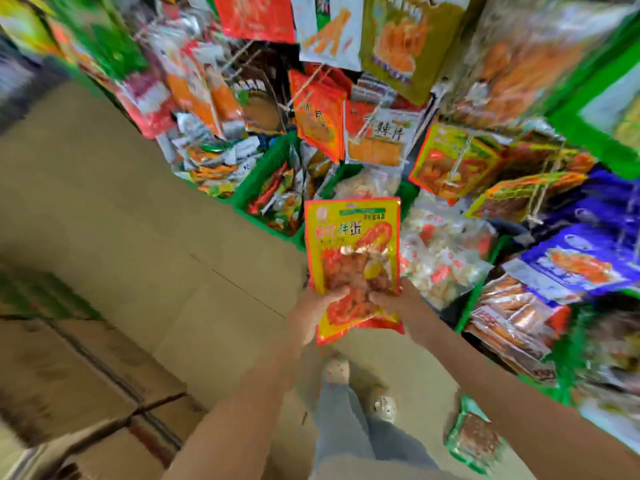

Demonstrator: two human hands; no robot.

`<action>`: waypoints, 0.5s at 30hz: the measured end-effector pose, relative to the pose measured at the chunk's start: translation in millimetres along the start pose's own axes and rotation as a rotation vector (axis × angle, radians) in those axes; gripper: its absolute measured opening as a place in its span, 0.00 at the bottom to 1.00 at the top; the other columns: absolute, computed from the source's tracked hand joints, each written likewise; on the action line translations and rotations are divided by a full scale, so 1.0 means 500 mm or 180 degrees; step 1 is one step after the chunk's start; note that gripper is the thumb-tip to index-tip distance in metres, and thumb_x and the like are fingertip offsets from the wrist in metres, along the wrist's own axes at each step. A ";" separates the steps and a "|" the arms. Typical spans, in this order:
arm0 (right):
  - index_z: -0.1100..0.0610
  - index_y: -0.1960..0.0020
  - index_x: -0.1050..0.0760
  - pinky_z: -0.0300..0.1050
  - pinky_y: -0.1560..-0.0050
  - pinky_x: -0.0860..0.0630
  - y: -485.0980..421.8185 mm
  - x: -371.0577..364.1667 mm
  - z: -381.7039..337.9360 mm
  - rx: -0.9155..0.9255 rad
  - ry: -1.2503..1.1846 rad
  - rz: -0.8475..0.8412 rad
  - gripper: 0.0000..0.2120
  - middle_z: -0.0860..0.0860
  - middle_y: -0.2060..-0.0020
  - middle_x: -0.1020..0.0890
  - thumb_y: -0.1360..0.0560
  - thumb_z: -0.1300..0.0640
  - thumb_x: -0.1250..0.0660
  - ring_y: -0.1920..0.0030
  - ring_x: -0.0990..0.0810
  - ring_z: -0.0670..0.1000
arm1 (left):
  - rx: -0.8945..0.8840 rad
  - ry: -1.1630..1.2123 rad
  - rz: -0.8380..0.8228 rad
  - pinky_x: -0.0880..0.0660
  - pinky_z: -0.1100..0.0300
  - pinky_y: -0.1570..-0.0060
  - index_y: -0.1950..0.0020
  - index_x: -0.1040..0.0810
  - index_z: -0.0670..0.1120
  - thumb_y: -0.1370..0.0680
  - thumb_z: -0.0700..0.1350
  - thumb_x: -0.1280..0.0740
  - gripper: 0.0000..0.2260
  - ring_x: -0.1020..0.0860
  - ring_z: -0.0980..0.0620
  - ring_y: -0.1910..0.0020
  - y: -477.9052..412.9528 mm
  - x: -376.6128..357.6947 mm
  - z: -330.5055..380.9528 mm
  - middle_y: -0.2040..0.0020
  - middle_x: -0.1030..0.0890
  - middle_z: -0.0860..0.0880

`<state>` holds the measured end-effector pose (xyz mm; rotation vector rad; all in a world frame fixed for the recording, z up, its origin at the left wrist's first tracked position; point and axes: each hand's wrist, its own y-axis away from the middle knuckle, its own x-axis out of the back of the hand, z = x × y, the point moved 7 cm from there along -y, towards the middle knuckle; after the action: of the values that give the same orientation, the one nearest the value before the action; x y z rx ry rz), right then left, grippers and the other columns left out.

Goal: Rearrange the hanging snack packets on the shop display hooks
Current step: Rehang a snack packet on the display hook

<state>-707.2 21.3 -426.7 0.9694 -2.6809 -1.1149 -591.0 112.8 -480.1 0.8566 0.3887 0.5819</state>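
Note:
I hold a yellow and red snack packet point(353, 251) upright in front of me with both hands. My left hand point(313, 311) grips its lower left edge and my right hand point(398, 301) grips its lower right edge. Above and behind it, many packets hang from display hooks: an orange packet point(318, 123), a white and orange packet point(379, 136) and a matching yellow and red packet point(450, 161) to the right. More packets hang higher up, among them an olive one point(401, 43). The picture is blurred toward the edges.
Green baskets point(263, 181) full of small packets stand under the hooks. Blue packets point(581, 261) and bagged snacks fill shelves on the right. Cardboard boxes point(86, 386) sit on the tan floor at lower left. A green packet point(476, 438) lies by my feet.

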 end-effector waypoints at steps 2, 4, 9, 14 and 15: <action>0.59 0.57 0.30 0.29 0.67 0.26 -0.006 0.026 -0.038 0.0248 0.0133 0.0115 0.08 0.51 0.59 0.23 0.24 0.71 0.40 0.68 0.20 0.38 | -0.0211 0.0061 -0.0191 0.23 0.51 0.47 0.36 0.25 0.45 0.31 0.39 0.26 0.23 0.19 0.49 0.49 0.034 -0.001 0.056 0.47 0.18 0.46; 0.60 0.46 0.28 0.39 0.61 0.24 -0.004 0.061 -0.085 0.0586 0.0153 0.0367 0.10 0.53 0.57 0.20 0.26 0.63 0.32 0.57 0.19 0.50 | -0.0327 -0.0137 -0.0423 0.23 0.53 0.47 0.40 0.23 0.47 0.30 0.39 0.27 0.20 0.18 0.50 0.51 0.060 0.002 0.097 0.49 0.17 0.48; 0.53 0.41 0.32 0.40 0.67 0.24 0.061 0.071 -0.263 0.1561 0.0389 0.0948 0.20 0.48 0.58 0.21 0.28 0.68 0.32 0.67 0.21 0.43 | -0.0454 -0.0949 -0.0798 0.23 0.53 0.45 0.47 0.20 0.48 0.32 0.40 0.24 0.14 0.18 0.49 0.50 0.081 0.025 0.169 0.48 0.17 0.46; 0.54 0.46 0.24 0.35 0.60 0.29 0.073 0.025 -0.333 0.1856 0.1464 0.1367 0.12 0.49 0.55 0.22 0.28 0.65 0.31 0.61 0.24 0.39 | -0.0574 -0.1838 -0.0888 0.25 0.56 0.43 0.39 0.24 0.48 0.41 0.52 0.20 0.32 0.21 0.51 0.46 0.068 0.058 0.238 0.43 0.20 0.48; 0.56 0.47 0.22 0.37 0.58 0.30 0.069 0.022 -0.332 0.1706 0.1577 0.1469 0.11 0.50 0.55 0.22 0.28 0.63 0.30 0.58 0.24 0.42 | -0.0606 -0.1943 -0.0960 0.24 0.62 0.47 0.42 0.22 0.48 0.37 0.47 0.21 0.25 0.20 0.53 0.49 0.067 0.060 0.253 0.45 0.19 0.48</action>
<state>-684.3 -68.2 -284.2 0.5173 -2.5932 -0.0500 -509.8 74.0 -380.3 0.7318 -0.0958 0.0599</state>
